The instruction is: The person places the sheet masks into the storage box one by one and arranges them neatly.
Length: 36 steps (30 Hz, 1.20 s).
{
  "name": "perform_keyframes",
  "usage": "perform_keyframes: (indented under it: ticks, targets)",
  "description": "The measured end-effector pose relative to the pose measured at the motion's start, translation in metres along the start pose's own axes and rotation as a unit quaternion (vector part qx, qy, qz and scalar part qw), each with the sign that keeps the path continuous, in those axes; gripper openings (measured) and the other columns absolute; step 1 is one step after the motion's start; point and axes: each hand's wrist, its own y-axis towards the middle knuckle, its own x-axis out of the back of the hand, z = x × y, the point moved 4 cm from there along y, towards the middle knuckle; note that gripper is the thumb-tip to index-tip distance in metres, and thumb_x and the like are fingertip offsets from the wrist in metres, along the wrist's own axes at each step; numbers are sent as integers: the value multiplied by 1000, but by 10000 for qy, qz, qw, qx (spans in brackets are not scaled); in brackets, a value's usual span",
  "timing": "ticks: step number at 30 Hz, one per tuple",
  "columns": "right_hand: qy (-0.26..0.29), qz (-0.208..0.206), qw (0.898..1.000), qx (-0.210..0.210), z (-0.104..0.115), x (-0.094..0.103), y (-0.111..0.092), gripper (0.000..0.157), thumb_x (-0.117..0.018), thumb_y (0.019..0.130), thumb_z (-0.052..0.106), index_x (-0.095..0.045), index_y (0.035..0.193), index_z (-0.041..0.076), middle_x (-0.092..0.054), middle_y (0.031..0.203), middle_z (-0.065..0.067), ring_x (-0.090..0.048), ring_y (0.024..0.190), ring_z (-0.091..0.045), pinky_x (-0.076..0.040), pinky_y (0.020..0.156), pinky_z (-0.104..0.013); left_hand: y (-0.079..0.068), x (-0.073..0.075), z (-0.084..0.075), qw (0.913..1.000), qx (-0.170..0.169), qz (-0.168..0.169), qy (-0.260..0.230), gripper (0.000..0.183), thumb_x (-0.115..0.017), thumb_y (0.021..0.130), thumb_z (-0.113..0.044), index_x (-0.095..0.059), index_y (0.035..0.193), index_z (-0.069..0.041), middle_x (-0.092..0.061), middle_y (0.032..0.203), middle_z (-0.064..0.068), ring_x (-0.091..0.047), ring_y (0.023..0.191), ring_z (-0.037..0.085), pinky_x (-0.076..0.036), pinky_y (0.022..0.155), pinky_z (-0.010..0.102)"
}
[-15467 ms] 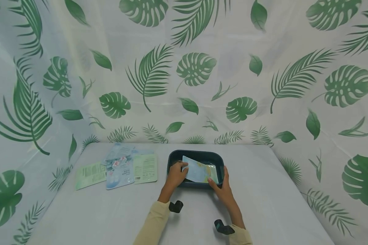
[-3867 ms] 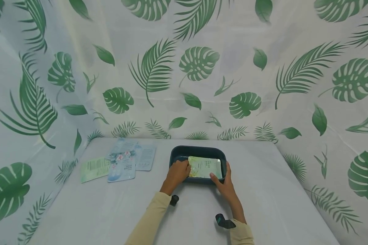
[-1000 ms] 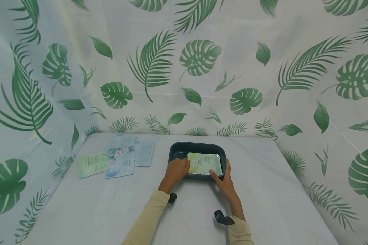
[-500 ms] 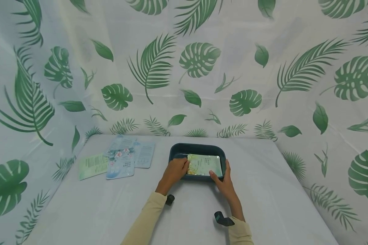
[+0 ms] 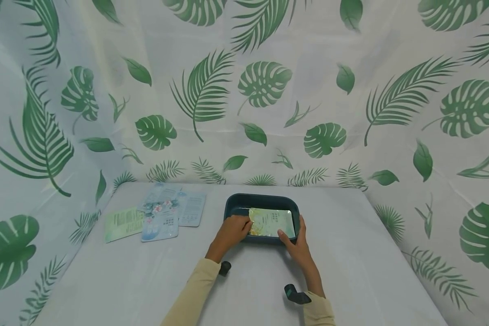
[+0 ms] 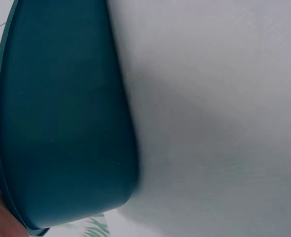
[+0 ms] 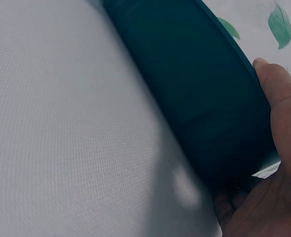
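Observation:
A dark teal plastic basin (image 5: 262,199) stands on the white table. In it lies a flat pale-green sachet (image 5: 272,222), like a sheet-mask packet, with yellow print at its left end. My left hand (image 5: 233,230) reaches over the basin's near left rim, its curled fingers pinching the sachet's left edge; the fingertips are partly hidden. At the near right corner my right hand (image 5: 298,248) grips the basin, thumb over the rim against the sachet, fingers along the outer wall. In the right wrist view, the right hand (image 7: 288,123) holds that wall (image 7: 185,89).
Left of the basin, several sachets overlap on the table: a green one (image 5: 124,224), a blue one with pink flowers (image 5: 160,222), and another blue one (image 5: 192,209). A leaf-print curtain (image 5: 261,149) surrounds the table's back and sides.
About fifteen seconds ago a blue sachet lay uppermost in the basin; now a green one does. One green sachet has left the table pile. Over the last second the left wrist shifts slightly leftward.

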Motion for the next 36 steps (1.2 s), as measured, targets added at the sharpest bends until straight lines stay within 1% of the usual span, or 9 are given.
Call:
perform_keyframes:
  ticks: [9, 14, 18, 21, 25, 28, 30, 32, 36]
  targets:
    - [6, -31, 10000, 9, 2, 0, 0, 99, -60, 92, 50, 11, 156, 24, 5, 165, -15, -1, 151, -40, -11, 116, -62, 2, 0, 2, 9999, 136, 16, -30, 20, -58, 98, -18, -64, 79, -14, -51, 61, -7, -42, 52, 4, -37, 53, 21]
    - [-82, -34, 10000, -25, 1, 0, 1, 99, -59, 92, 51, 12, 156, 25, 5, 165, -15, -1, 151, -40, -11, 116, -62, 0, 1, 5, 9984, 37, -107, -546, 17, -58, 99, -16, -67, 85, -10, -52, 64, -7, -42, 54, 3, -38, 55, 21]
    - [-45, -37, 10000, -25, 0, -1, 1, 99, -60, 92, 50, 12, 156, 25, 5, 165, -14, -1, 151, -40, -12, 116, -63, -5, 5, 9, 9921, -75, -324, -1210, 21, -55, 100, -17, -68, 88, -7, -55, 66, -4, -44, 55, 3, -40, 56, 20]
    - [-41, -34, 10000, 9, -1, -1, 1, 98, -60, 93, 49, 12, 156, 25, 4, 165, -14, -1, 151, -40, -12, 116, -63, -11, 10, 14, 9769, 3, -607, -2047, 21, -56, 100, -20, -69, 94, -4, -65, 75, 2, -55, 61, 4, -47, 59, 20]
    - [-57, -13, 10000, 10, -2, -2, 1, 98, -59, 93, 49, 12, 156, 25, 5, 165, -14, -1, 151, -40, -11, 116, -63, -22, 17, 28, 9398, 300, -1045, -3239, 21, -59, 98, -18, -67, 105, 0, -72, 89, 12, -69, 74, 14, -56, 66, 24]
    - [-65, -2, 10000, -15, -2, -1, 2, 99, -59, 93, 50, 13, 156, 26, 6, 165, -14, 0, 151, -40, -11, 116, -63, -30, 22, 42, 9188, 627, -1366, -3650, 21, -62, 96, -15, -66, 107, 2, -72, 92, 15, -70, 77, 20, -57, 68, 27]
    - [-63, -2, 10000, -10, -2, -1, 2, 99, -59, 93, 51, 13, 156, 26, 6, 165, -14, 0, 151, -40, -10, 116, -63, -35, 27, 51, 9174, 919, -1581, -3535, 18, -63, 95, -14, -67, 105, 1, -72, 91, 15, -70, 76, 21, -57, 67, 27]
    - [-96, 11, 10000, -20, -2, -1, 2, 99, -59, 93, 51, 13, 156, 26, 6, 165, -14, 0, 151, -40, -10, 116, -62, -40, 31, 60, 9221, 1339, -1740, -3187, 13, -65, 93, -12, -69, 101, -1, -72, 89, 13, -70, 75, 20, -57, 66, 26]
    - [-98, 6, 9999, -63, -3, -1, 1, 99, -59, 93, 50, 13, 156, 25, 6, 165, -15, 0, 151, -40, -10, 116, -63, -51, 39, 74, 9467, 2155, -1699, -1688, 6, -67, 91, -7, -70, 94, -3, -70, 90, 12, -67, 83, 24, -55, 73, 32]
